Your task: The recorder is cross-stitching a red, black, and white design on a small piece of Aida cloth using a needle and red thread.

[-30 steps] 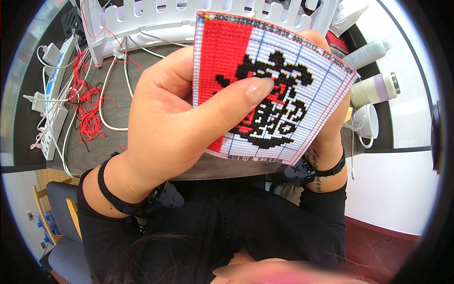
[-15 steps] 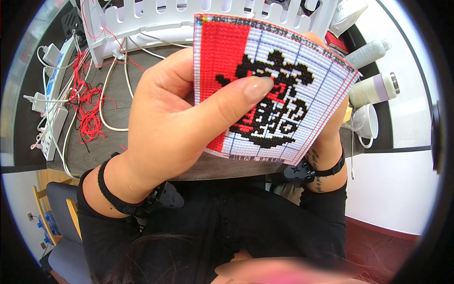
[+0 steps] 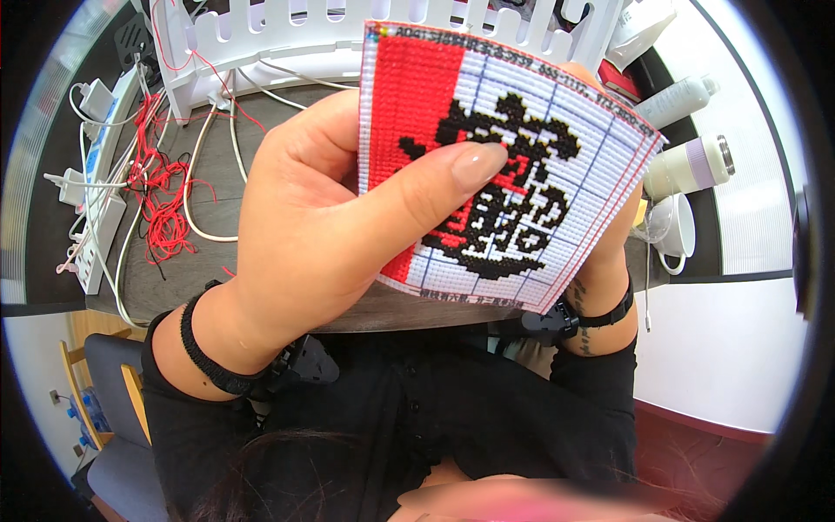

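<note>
A piece of cross-stitch fabric is held up in front of me, tilted. Its left strip is stitched red, and a black figure with red patches stands on the white gridded part. My left hand grips the fabric by its left side, thumb pressed flat over the front and fingers hidden behind. Behind the right part of the cloth is my right hand; only its edge and wrist show, and the cloth hides its fingers. Whether a needle or thread is there cannot be made out.
Red and black threads lie tangled at left beside a white power strip with plugs and cables. A white slotted rack stands at the back. On the right are a cream flask, a white mug and a pale bottle.
The fabric has shifted slightly, its right and lower edges moving a little right and down. The left hand keeps its hold, and the right hand stays behind the cloth.
</note>
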### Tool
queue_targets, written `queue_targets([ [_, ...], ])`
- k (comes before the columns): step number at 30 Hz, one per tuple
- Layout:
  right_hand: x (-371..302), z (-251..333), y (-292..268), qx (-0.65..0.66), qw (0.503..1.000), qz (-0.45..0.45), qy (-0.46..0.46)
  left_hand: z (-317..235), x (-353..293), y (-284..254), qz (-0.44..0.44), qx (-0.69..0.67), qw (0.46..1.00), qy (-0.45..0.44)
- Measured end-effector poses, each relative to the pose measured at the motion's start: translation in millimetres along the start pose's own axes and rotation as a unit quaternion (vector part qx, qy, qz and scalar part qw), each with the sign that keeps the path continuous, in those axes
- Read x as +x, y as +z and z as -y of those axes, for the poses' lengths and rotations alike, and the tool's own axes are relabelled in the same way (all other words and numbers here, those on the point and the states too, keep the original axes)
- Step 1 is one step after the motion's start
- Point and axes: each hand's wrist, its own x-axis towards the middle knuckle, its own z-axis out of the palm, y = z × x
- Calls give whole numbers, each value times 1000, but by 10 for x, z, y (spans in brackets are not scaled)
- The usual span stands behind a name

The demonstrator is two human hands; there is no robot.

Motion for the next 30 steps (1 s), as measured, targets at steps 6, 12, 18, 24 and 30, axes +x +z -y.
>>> queue_targets([
  [6, 4, 0, 30, -63, 998, -19, 0, 4, -3, -3, -4, 6, 1000, -2],
  [12, -32, -64, 0, 27, 999, -38, 9, 11, -9, -4, -5, 5, 1000, 2],
  [18, -17, -61, 15, 28, 999, -38, 2, 7, -8, 2, -6, 2, 1000, -1],
  [24, -12, -37, -3, -34, 998, -44, 8, 1, -10, -3, -5, 2, 1000, -6],
  [30, -15, -42, 0, -8, 999, -37, 17, 1, -6, 1, -5, 5, 1000, -4],
])
